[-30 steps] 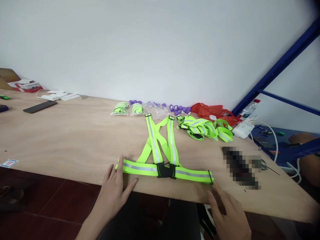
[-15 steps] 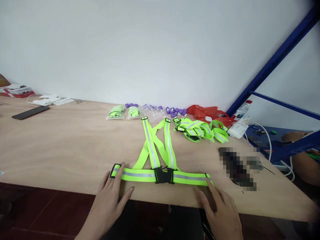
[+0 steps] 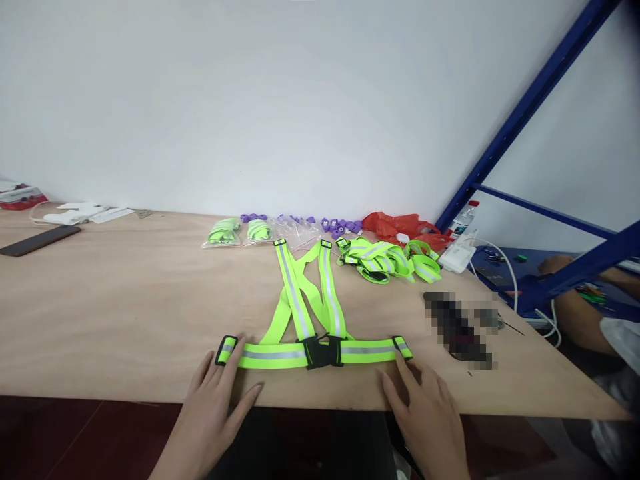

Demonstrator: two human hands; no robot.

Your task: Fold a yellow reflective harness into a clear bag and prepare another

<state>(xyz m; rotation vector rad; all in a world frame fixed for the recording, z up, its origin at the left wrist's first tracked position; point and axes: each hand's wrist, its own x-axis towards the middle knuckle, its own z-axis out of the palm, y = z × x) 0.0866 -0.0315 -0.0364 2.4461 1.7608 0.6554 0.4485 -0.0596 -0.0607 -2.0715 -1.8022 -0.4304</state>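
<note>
A fluorescent yellow-green reflective harness (image 3: pixel 295 293) with grey stripes lies spread on the table. Its two shoulder straps point toward the wall, and its waist belt (image 3: pixel 273 357) runs across near the table's front edge. A black buckle (image 3: pixel 323 352) sits fastened at the belt's middle. My left hand (image 3: pixel 215 387) is open, its index finger resting on the belt beside the left black slider (image 3: pixel 226 350). At the other end, my right hand (image 3: pixel 425 407) is open too, with a fingertip touching the belt just by the right slider (image 3: pixel 400 347).
Behind the harness are bagged green straps (image 3: pixel 223 232), purple pieces (image 3: pixel 341 227) and a red plastic bag (image 3: pixel 400 227). Loose green straps (image 3: pixel 383 259) are heaped at right. A dark phone (image 3: pixel 40 240) lies far left. A blue metal frame (image 3: pixel 530 113) and another person's arm (image 3: pixel 575 310) are at right.
The camera view has turned slightly right, so most things sit further left in the picture. Both hands stay at the belt's ends, and the right slider now shows more plainly.
</note>
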